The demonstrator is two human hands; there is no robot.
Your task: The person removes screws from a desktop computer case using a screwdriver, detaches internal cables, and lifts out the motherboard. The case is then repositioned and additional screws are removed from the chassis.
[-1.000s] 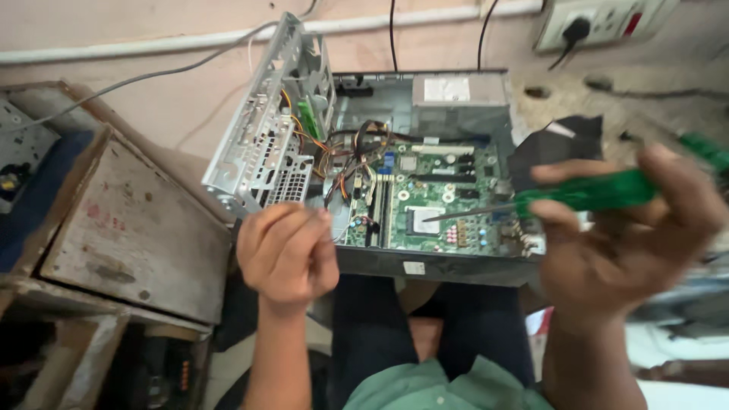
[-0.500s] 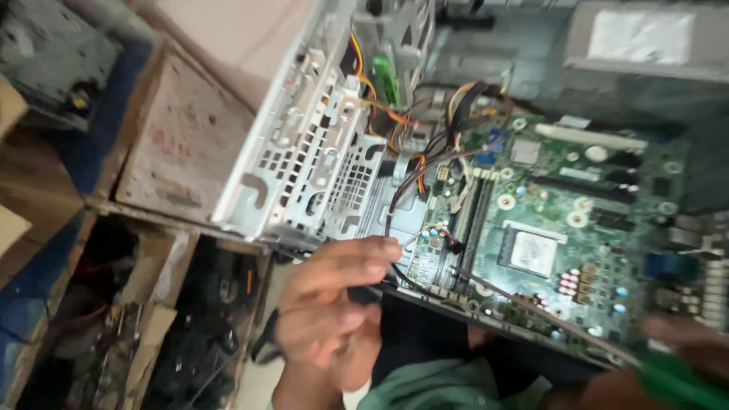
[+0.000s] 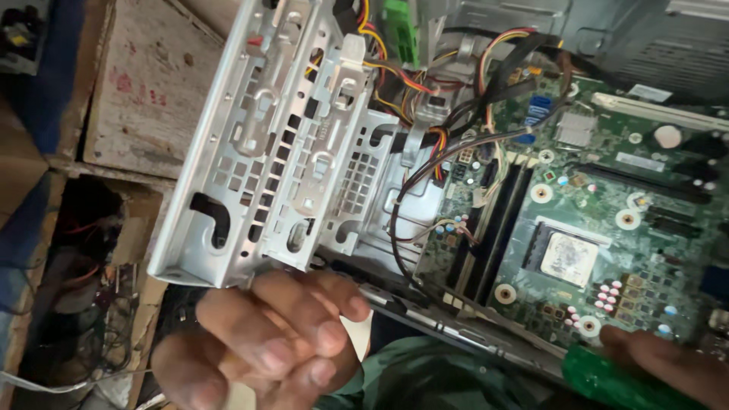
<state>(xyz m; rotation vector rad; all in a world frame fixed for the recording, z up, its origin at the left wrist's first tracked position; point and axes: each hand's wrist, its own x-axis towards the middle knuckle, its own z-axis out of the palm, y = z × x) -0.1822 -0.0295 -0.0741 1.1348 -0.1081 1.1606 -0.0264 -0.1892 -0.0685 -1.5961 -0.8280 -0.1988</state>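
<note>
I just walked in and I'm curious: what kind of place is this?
Probably a small computer repair workshop. An opened desktop computer case shows its green motherboard, the right hand holds a green-handled screwdriver, and worn wooden crates with tangled wires sit alongside.

A small white rectangular label (image 3: 649,93) sits on the green circuit board near the top right. Another white label (image 3: 697,7) lies on the grey box above.

Perforated metal drive cage (image 3: 258,152) raised; green-handled screwdriver (image 3: 619,383) apparently gripped.
</note>
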